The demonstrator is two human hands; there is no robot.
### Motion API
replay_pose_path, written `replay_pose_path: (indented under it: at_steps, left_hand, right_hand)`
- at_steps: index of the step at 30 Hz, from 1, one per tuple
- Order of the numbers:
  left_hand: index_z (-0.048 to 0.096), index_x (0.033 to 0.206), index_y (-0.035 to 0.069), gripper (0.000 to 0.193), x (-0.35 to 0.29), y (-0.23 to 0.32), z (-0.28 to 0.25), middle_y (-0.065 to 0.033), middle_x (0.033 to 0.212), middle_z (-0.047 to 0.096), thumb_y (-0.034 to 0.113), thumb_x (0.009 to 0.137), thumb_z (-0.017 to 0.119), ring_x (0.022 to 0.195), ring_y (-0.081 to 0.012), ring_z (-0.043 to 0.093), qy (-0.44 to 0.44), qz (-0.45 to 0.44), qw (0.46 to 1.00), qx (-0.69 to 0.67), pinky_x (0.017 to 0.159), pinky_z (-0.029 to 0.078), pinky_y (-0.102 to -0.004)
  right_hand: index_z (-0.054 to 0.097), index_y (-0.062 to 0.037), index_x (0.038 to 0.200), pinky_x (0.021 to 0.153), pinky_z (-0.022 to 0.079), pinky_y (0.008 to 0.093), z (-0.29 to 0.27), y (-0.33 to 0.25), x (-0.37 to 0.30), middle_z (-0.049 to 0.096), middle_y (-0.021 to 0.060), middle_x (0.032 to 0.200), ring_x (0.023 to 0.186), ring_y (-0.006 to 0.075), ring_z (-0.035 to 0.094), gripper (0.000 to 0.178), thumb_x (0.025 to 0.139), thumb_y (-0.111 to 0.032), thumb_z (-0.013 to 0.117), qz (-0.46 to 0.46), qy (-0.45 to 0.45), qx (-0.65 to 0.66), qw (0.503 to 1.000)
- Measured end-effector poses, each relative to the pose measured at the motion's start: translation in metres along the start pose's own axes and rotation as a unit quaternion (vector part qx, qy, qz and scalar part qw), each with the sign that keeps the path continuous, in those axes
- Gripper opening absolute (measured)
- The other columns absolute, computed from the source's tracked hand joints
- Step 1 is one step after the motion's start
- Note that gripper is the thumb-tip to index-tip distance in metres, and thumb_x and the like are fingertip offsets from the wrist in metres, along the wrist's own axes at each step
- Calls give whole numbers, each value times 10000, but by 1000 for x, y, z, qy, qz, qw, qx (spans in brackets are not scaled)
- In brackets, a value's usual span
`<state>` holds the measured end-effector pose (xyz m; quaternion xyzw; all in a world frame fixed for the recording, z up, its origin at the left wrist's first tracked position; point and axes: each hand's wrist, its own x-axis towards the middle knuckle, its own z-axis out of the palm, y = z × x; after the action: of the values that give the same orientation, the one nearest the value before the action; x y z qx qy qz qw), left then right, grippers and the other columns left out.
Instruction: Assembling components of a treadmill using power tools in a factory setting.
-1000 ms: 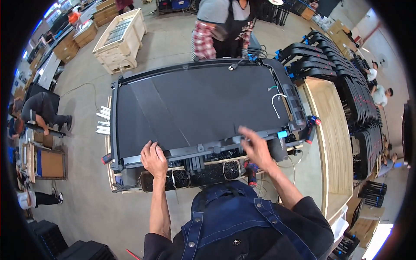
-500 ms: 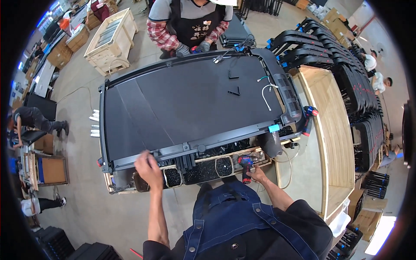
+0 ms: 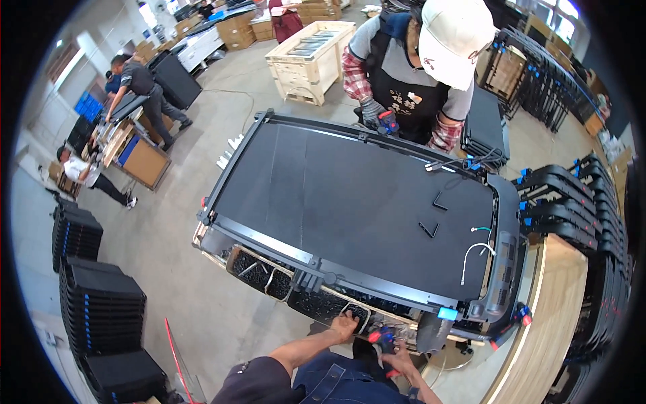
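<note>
My left hand (image 3: pixel 345 326) dips into a small bin of dark screws (image 3: pixel 361 314) below the near edge of a black treadmill deck (image 3: pixel 363 195). Its fingers are curled together, and what they pinch, if anything, is too small to make out. In my right hand (image 3: pixel 402 361) is a red and blue cordless driver (image 3: pixel 383 339), gripped by its handle beside the bins. Along the deck's near side runs a metal side rail (image 3: pixel 370 281). Two black L-shaped hex keys (image 3: pixel 428 229) and a white cable (image 3: pixel 464 266) lie on the deck.
Across the deck a co-worker in a white cap (image 3: pixel 457 40) holds a red and blue tool (image 3: pixel 387 122) in a gloved hand. A long wooden crate (image 3: pixel 548 303) stands to the right. Stacked black frames (image 3: pixel 101 303) line the left, and a wooden crate (image 3: pixel 306 74) stands behind.
My left hand has moved from the deck's near rail down to the screw bin. The driver stays in my right hand. The view has swung left, shifting the deck rightward.
</note>
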<state>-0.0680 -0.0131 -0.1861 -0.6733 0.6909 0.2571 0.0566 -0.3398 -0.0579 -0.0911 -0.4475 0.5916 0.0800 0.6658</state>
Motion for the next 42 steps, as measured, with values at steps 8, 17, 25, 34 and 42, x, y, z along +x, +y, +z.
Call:
replay_pose_path:
  at_steps: [8, 17, 25, 34, 42]
  left_hand:
    - [738, 1009, 75, 197, 6, 22, -25, -174, 1065, 733, 128, 845, 644, 1015, -296, 720, -46, -28, 998, 17, 834, 593, -419]
    - [718, 931, 66, 148, -8, 2, -17, -164, 929, 738, 145, 836, 637, 927, -347, 724, 28, -8, 998, -57, 787, 591, -462]
    - [687, 804, 64, 120, -22, 12, -39, -148, 779, 724, 76, 888, 601, 840, -297, 739, 120, -138, 804, -565, 733, 576, -399]
    - [642, 1079, 58, 157, -55, 76, -204, -115, 1084, 692, 202, 1025, 610, 1017, -243, 703, 19, -63, 291, -954, 839, 620, -325]
    - [645, 1018, 49, 158, -48, 86, -232, -92, 1021, 691, 207, 1010, 635, 941, -204, 702, 14, -70, 303, -950, 811, 625, -306]
  right_hand:
    - [616, -91, 1169, 429, 389, 252, -86, -86, -141, 639, 43, 785, 469, 114, 503, 566, 658, -120, 856, -21, -304, 119, 945]
    - [650, -95, 1297, 964, 532, 304, -67, -92, -126, 728, 74, 1144, 1024, 182, 688, 652, 732, -302, 900, -84, -174, -94, 977]
    - [662, -33, 1217, 922, 529, 323, -52, -96, -145, 729, 44, 1067, 994, 148, 687, 442, 788, -77, 758, -211, -9, -37, 977]
    - [553, -8, 1335, 953, 536, 326, -55, -146, -151, 730, 89, 1099, 1081, 174, 691, 539, 847, -31, 782, -325, -51, 158, 931]
    - [563, -19, 1330, 956, 543, 345, -67, -148, -155, 730, 107, 1128, 1100, 183, 687, 546, 836, -43, 794, -302, -62, 148, 940]
